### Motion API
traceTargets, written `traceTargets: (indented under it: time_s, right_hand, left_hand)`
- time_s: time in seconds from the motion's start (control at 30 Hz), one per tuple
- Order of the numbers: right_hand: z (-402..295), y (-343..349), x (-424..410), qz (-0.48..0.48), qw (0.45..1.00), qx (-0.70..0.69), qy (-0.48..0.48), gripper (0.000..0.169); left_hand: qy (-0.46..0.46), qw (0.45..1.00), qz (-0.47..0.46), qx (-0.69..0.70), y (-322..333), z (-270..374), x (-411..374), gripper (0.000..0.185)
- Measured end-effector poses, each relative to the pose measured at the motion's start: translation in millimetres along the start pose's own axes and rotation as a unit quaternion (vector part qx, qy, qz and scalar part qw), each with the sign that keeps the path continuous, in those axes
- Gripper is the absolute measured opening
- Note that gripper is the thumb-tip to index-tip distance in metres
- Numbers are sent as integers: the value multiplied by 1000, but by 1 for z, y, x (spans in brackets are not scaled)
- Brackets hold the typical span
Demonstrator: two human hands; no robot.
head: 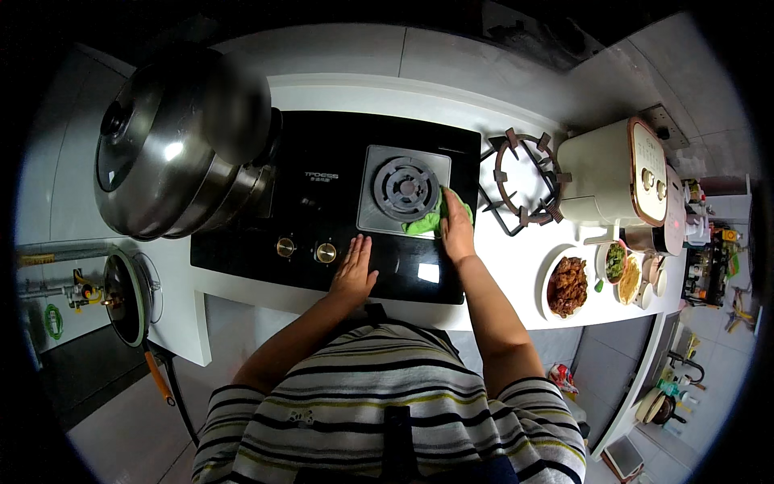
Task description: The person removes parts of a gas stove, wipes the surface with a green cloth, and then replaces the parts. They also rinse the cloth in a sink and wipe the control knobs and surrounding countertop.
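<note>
My right hand point(457, 228) presses a green cloth point(423, 226) against the right side of the square metal burner tray. The tray surrounds a round gas burner point(407, 188) on a black glass cooktop point(326, 151). Resting flat near the cooktop's front edge is my left hand point(355, 269), holding nothing. Just left of it sit two brass-coloured control knobs; the nearer one is this knob point(326, 252). To the right of the cooktop, a removed pan support point(523, 178) with a brown ring lies on the white counter point(505, 266).
A large lidded steel pot point(175, 157) stands over the cooktop's left side. Beyond the pan support is a cream kitchen appliance point(601, 172). Plates of food, including browned meat point(567, 287), line the counter's right. A frying pan point(124, 299) is at the far left.
</note>
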State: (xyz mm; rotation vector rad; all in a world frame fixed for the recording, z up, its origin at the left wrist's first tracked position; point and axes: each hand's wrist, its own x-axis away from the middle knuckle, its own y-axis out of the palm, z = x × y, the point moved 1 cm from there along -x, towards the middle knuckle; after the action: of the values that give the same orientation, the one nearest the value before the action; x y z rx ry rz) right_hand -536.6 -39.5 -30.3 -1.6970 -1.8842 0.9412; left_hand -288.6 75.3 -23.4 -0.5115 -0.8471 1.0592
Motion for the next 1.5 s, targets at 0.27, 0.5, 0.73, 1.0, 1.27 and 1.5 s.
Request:
traceTargets:
  time_s: [0.27,0.5,0.73,1.0,1.27,1.5]
  right_hand:
    - [51,24,-110,-5,999,11,31,70]
    - [65,27,-125,-9,998,41,-40,59]
    - [13,3,-20,15,1000,5,19,53]
    - [-33,16,82,-51,995,71,-53,59]
    - [-66,49,74,-147,960,69,-226,48]
    - [-96,107,45,-175,952,94,-234,52]
  left_hand:
    - [11,1000,-11,15,-4,3,-2,80]
    - [12,1000,-1,20,-5,5,3,77]
    - [8,1000,14,10,-1,5,5,79]
    - [18,1000,20,-4,-2,7,2,78]
    - [22,989,85,122,0,-1,4,70]
    - [51,972,199,112,-11,7,8,69]
